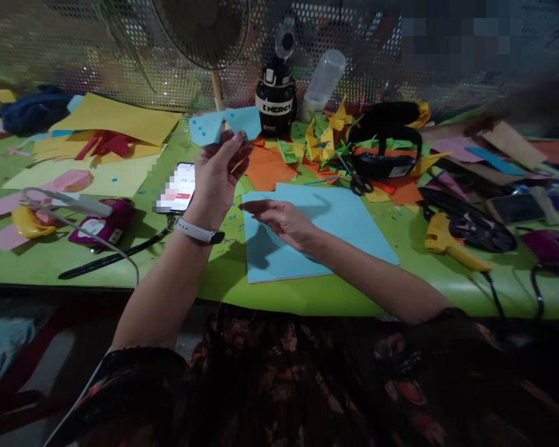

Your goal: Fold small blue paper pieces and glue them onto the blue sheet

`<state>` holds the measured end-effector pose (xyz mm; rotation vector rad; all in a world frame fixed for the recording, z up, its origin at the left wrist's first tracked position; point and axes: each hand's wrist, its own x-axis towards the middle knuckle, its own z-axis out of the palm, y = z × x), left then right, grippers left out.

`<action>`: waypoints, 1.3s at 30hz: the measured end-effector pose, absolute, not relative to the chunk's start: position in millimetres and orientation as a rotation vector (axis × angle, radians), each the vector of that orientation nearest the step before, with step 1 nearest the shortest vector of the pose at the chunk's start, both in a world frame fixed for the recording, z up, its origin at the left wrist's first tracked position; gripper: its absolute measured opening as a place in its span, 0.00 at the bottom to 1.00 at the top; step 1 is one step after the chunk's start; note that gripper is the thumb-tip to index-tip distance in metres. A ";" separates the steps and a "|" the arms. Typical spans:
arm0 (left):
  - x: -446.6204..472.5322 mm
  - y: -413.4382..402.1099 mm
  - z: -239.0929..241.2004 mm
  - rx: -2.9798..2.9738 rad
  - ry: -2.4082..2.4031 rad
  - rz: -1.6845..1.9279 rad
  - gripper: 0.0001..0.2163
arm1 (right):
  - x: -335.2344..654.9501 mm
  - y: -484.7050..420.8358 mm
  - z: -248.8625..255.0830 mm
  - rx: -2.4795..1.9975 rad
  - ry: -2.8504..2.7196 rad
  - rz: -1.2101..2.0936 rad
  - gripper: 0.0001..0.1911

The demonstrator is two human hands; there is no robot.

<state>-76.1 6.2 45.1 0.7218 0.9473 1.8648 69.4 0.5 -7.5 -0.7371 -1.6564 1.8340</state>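
My left hand (218, 177), with a watch on its wrist, is raised and closed on a light blue paper cutout (207, 128). The cutout spreads to both sides of my fingertips, has a notch in its upper edge and carries small darker blue pieces. Lower and to the right, my right hand (284, 220) hovers with its fingers stretched out and holds nothing. Beneath it lie light blue paper sheets (335, 214) on the green tabletop. A lit phone (182, 186) lies just left of my left wrist.
Scissors (361, 184) lie by yellow and green paper scraps at the back right. A black bottle (274, 102) and a fan (205, 28) stand behind. Yellow glue gun (456, 245) and its cord lie right. Yellow paper (121, 121) and a purple device (105, 223) lie left.
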 end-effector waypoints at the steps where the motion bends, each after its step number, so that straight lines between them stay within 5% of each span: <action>1: -75.7 6.0 44.9 0.726 0.942 1.868 0.06 | 69.0 0.6 -8.0 -0.727 -1.704 1.817 0.19; 22: -69.3 9.0 35.0 0.777 1.000 1.798 0.04 | 81.4 6.0 -11.3 -0.894 -1.569 2.021 0.08; 39: -47.9 3.1 22.4 0.869 0.978 1.599 0.08 | 154.9 3.5 10.7 -0.779 -1.324 1.948 0.20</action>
